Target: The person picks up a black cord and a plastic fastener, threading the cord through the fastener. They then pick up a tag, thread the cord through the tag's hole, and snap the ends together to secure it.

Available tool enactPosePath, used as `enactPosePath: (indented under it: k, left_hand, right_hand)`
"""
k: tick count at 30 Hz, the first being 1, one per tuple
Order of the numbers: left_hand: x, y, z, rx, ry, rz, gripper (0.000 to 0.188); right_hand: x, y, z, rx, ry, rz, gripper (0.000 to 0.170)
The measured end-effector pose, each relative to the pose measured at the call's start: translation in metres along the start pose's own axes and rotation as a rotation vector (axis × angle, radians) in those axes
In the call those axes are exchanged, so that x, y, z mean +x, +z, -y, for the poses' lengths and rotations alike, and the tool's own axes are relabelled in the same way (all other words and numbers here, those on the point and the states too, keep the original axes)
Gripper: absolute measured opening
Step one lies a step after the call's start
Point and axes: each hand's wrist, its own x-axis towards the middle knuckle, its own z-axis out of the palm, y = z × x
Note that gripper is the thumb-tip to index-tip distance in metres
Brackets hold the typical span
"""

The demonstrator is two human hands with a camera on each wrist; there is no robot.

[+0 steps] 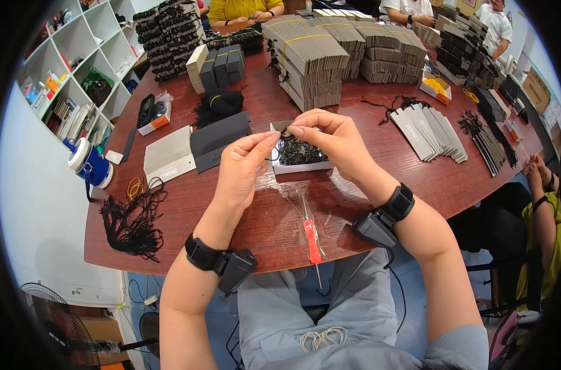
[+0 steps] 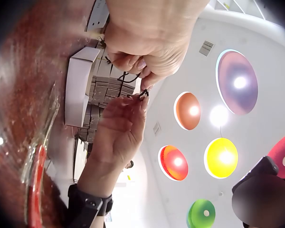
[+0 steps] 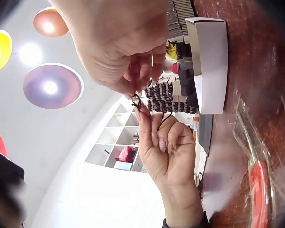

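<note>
Both hands are raised over a small white box (image 1: 302,167) filled with small black pieces. A thin black cord (image 3: 137,101) is pinched between the thumb and fingertips of the left hand (image 1: 240,161) and of the right hand (image 1: 337,143), the fingertips nearly meeting. In the left wrist view a loop of the cord (image 2: 128,80) hangs beside the left fingers. A red-handled tool (image 1: 311,239) with a thin metal shaft lies on clear plastic in front of the box. What the fingertips cover of the cord is hidden.
Black cords (image 1: 132,225) lie on the table (image 1: 243,246) at left, near a blue-and-white jug (image 1: 90,161). Grey and black cards (image 1: 169,153) lie left of the box, grey tags (image 1: 425,132) right. Tall grey stacks (image 1: 311,55) stand behind. Other people sit around the table.
</note>
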Motion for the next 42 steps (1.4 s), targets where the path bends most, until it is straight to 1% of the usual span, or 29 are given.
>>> enactPosePath:
  k: [7,9,10,12,13,15,16,17,18,19,21,23,25,29,30,32,34,37,39,40,42]
  left_hand:
    - [0.0,0.0,0.0,0.102,0.004,0.01,0.015]
    - [0.0,0.005,0.002,0.362,0.262,-0.045,0.014]
    - [-0.001,0.005,0.001,0.362,0.261,-0.045,0.014]
    - [-0.003,0.004,-0.005,0.764,0.473,-0.05,0.012]
    - [-0.004,0.005,-0.006,0.764,0.474,-0.05,0.012]
    - [-0.006,0.007,-0.007,0.936,0.624,-0.054,0.012]
    - [-0.006,0.008,-0.008,0.936,0.624,-0.054,0.012]
    - [-0.006,0.008,-0.008,0.989,0.701,-0.057,0.012]
    - [-0.006,0.009,-0.008,1.041,0.778,-0.06,0.012]
    - [-0.005,0.008,-0.008,1.041,0.778,-0.06,0.012]
    - [-0.004,0.006,-0.005,1.082,0.842,-0.059,0.012]
    - [-0.004,0.007,-0.005,1.08,0.831,-0.07,0.012]
    - [-0.004,0.007,-0.004,1.079,0.819,-0.081,0.012]
    - [-0.006,0.008,-0.005,0.999,0.745,-0.092,0.012]
    - [-0.006,0.008,-0.005,0.971,0.712,-0.096,0.012]
    - [-0.004,0.008,-0.002,0.924,0.704,-0.093,0.012]
    - [-0.003,0.007,0.0,0.877,0.697,-0.09,0.012]
    - [-0.003,0.006,0.0,0.848,0.679,-0.081,0.012]
    - [-0.005,0.006,-0.002,0.853,0.608,-0.061,0.014]
    - [-0.006,0.007,-0.004,0.853,0.607,-0.061,0.014]
    - [-0.007,0.009,-0.006,0.843,0.567,-0.09,0.014]
  right_hand:
    - [0.0,-0.001,0.001,-0.007,0.07,-0.009,0.014]
    - [0.0,0.0,0.001,-0.003,0.074,-0.008,0.014]
    - [0.0,0.0,0.002,0.001,0.078,-0.006,0.015]
    - [0.0,0.0,0.004,0.026,0.102,0.0,0.015]
    - [-0.001,0.001,0.004,0.049,0.126,0.005,0.015]
    - [0.0,0.0,0.003,0.081,0.132,0.017,0.015]
    - [0.0,0.0,0.003,0.114,0.139,0.029,0.016]
    - [0.0,-0.001,0.003,0.114,0.139,0.03,0.016]
    - [0.0,-0.001,0.004,0.111,0.179,0.03,0.016]
    - [0.0,-0.001,0.004,0.108,0.22,0.03,0.016]
    - [-0.001,-0.001,0.005,0.111,0.219,0.039,0.016]
    - [-0.001,0.0,0.004,0.114,0.217,0.048,0.015]
    - [-0.002,0.001,0.004,0.093,0.153,0.063,0.016]
    - [-0.002,0.002,0.004,0.053,0.123,0.059,0.015]
    - [-0.002,0.002,0.004,0.073,0.137,0.058,0.015]
    - [-0.002,0.002,0.004,0.093,0.152,0.055,0.015]
    - [-0.002,0.001,0.002,0.235,0.275,0.054,0.015]
    - [-0.001,0.0,0.0,0.254,0.313,0.06,0.015]
    - [-0.002,0.001,0.002,0.235,0.336,0.05,0.014]
    - [-0.002,0.002,0.003,0.216,0.358,0.04,0.015]
    - [-0.003,0.002,0.003,0.212,0.343,0.026,0.015]
